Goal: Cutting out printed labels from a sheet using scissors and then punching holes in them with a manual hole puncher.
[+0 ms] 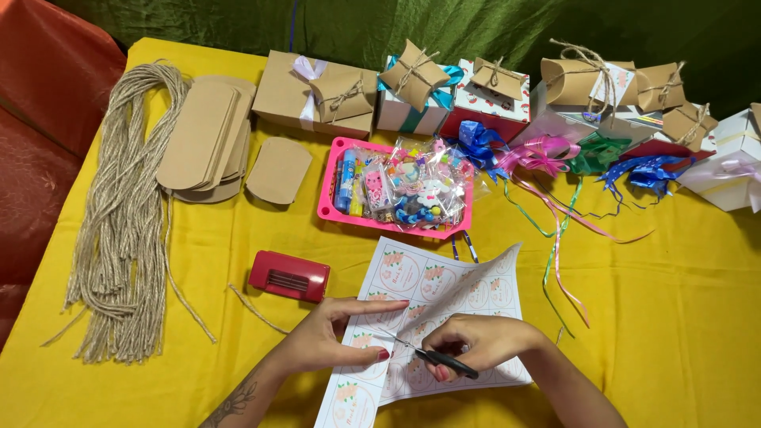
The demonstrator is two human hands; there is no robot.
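Note:
A white sheet of round printed labels (412, 277) lies on the yellow tablecloth (658, 317) near the front edge, one strip of it curling up at the right. My left hand (333, 333) presses flat on the sheet's left part, fingers spread. My right hand (476, 345) grips small scissors with black handles (432, 358), their blades against the sheet between my two hands.
A red hole punch (289, 275) lies left of the sheet. A pink tray (329, 198) of small wrapped trinkets stands behind it. Jute twine bundle (127, 206) and flat kraft box blanks (206, 139) lie at left. Tied kraft boxes (341, 95) and ribbon bows (547, 150) line the back.

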